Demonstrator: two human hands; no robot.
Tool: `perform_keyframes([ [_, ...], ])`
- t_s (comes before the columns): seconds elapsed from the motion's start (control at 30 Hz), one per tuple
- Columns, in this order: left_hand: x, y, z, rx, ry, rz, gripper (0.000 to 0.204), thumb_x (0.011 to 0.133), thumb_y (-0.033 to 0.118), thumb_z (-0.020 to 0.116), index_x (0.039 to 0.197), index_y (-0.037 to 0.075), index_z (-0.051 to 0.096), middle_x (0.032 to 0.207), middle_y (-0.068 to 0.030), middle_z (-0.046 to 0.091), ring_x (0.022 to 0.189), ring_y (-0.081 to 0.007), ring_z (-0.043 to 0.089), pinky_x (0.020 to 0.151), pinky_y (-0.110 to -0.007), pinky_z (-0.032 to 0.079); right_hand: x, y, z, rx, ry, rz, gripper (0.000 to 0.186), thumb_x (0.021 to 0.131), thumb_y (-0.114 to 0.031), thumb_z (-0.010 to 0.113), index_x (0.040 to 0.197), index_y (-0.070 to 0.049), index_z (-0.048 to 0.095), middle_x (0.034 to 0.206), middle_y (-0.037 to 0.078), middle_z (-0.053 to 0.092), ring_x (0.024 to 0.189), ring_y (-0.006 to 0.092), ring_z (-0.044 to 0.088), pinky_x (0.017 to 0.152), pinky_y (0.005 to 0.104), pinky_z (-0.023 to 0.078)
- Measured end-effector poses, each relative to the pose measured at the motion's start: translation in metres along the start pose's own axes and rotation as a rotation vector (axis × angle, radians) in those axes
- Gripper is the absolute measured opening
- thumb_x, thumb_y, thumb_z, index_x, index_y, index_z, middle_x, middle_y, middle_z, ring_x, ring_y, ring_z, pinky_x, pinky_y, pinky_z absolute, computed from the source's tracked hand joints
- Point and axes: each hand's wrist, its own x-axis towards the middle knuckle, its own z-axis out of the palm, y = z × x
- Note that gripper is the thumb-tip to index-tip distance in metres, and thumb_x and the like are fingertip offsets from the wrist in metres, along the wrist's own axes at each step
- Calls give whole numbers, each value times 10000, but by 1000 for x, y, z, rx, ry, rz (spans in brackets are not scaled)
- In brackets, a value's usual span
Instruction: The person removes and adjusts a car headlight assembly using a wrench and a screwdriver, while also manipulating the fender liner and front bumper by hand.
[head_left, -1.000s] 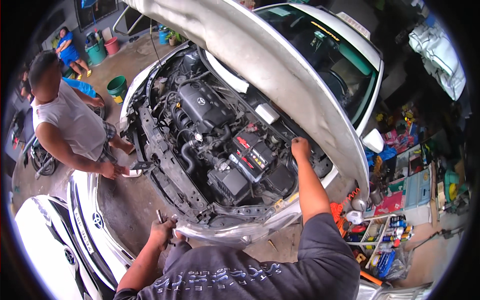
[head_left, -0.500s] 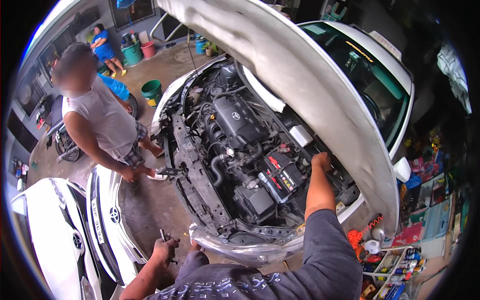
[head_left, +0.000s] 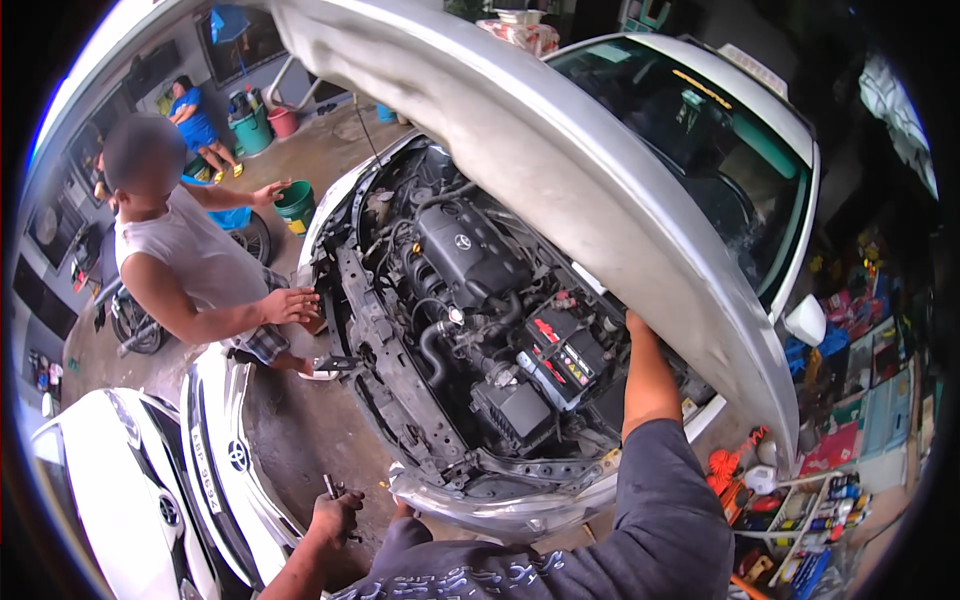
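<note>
My left hand (head_left: 335, 515) is closed on a dark-and-silver metal tool (head_left: 331, 488) low in the view, near the front bumper (head_left: 510, 510) of a white car. My right arm reaches into the open engine bay, and my right hand (head_left: 636, 323) is at the far side under the raised hood (head_left: 620, 200), fingers hidden by its edge. Below and left of that hand are the battery (head_left: 555, 355) and the black engine cover (head_left: 470, 250).
A person in a white sleeveless top (head_left: 195, 250) stands at the car's left. Detached bumper parts (head_left: 220, 420) lie lower left, a green bucket (head_left: 295, 210) behind. A seated or leaning person in blue (head_left: 190, 120) is farther back. Tools and bottles (head_left: 810, 520) crowd the right, beside an orange hose (head_left: 720, 470).
My right hand has gone farther in, partly behind the hood. The person in white has raised both hands toward the car's front. The whole view has shifted.
</note>
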Motion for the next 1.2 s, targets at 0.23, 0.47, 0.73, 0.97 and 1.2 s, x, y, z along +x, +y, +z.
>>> perform_keyframes([
  [0.23, 6, -5, -7, -46, 26, 1, 114, 924, 125, 666, 950, 19, 698, 706, -31, 593, 464, -113, 425, 426, -297, 320, -5, 26, -5, 38, -29, -49, 209, 875, -171, 698, 1019, -42, 777, 1112, 237, 737, 1058, 414, 716, 910, 511, 588],
  [0.47, 4, 4, 5, -34, 16, -15, 102, 925, 120, 663, 938, 24, 692, 671, -14, 568, 479, -113, 442, 430, -290, 332, -4, 27, -4, 0, -14, -37, 200, 877, -146, 686, 1015, -32, 774, 1099, 246, 736, 1051, 417, 716, 908, 510, 588],
  [0.73, -4, 30, 14, 243, 80, 365, 102, 889, 121, 721, 867, 26, 689, 684, 15, 569, 617, -103, 508, 566, -325, 419, -5, 22, 4, -59, 35, 13, 191, 878, -118, 671, 1010, -21, 770, 1083, 256, 734, 1043, 421, 716, 905, 510, 588],
  [0.97, -41, 118, 27, 392, 104, 747, 289, 871, 58, 618, 1124, -18, 733, 680, 59, 535, 613, -56, 469, 565, -285, 413, -17, 29, 29, -76, 18, -108, 185, 880, -93, 659, 1006, -11, 767, 1069, 265, 733, 1037, 424, 717, 903, 510, 588],
  [1.2, -29, 107, 45, 322, -37, 665, 225, 900, 39, 619, 1073, -21, 750, 802, 25, 672, 722, -62, 572, 662, -262, 481, -18, 45, 32, 156, 19, -199, 154, 884, -107, 654, 968, -16, 746, 983, 235, 743, 968, 439, 719, 819, 494, 595],
])
